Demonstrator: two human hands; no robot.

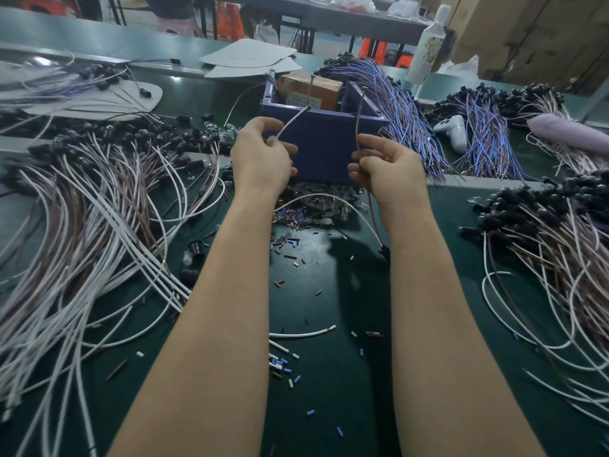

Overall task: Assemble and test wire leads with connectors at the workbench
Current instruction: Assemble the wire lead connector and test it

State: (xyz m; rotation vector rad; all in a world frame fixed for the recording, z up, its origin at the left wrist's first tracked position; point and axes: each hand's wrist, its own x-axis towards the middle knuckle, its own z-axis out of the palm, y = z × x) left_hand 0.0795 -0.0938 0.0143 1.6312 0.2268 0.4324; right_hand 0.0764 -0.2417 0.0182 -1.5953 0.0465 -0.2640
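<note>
Since each free end appears meant for its own contact on the purple box [324, 150], the hands are held apart before it. The left hand [260, 156] pinches the white wire [291, 123] and the right hand [389, 169] pinches the brown wire [358, 127], with both tips raised toward the rim. The two thin, limp wires loop down to one small black connector [384, 251] beside the right forearm, low over the green surface [329, 374].

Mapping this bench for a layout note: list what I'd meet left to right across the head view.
White and brown leads → left hand pinching a white wire → purple box → right hand holding a brown wire → white handheld device → leads with black connectors.
</note>
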